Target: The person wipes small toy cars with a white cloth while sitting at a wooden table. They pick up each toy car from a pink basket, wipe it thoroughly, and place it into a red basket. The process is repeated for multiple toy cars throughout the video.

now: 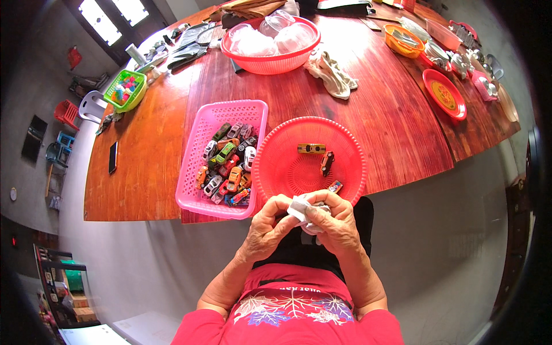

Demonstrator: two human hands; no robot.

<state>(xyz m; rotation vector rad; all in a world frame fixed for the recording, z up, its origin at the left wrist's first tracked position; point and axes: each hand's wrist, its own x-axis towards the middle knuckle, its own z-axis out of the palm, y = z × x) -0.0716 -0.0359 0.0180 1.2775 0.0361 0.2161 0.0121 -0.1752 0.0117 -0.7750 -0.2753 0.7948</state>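
Close to my body, at the near rim of a round red plastic basket (276, 135), both hands meet around a crumpled white cloth (300, 208). My left hand (269, 218) pinches it from one side, and my right hand (335, 221) wraps it from the other. Whether something lies inside the cloth is hidden. In the red basket are a gold toy car (311, 148), an orange and black toy car (327, 163) and a colourful toy car (335, 186) by the near edge. A pink rectangular basket (188, 172) to the left holds several toy cars (227, 154) in a heap.
On the wooden table (397, 138) lie a phone (112, 157) and a pale rag (333, 75). Further back stand a green basket (136, 99) of colourful pieces and a red basket (276, 64) of clear plastic containers. A red oval tray (458, 112) and other dishes sit at the right.
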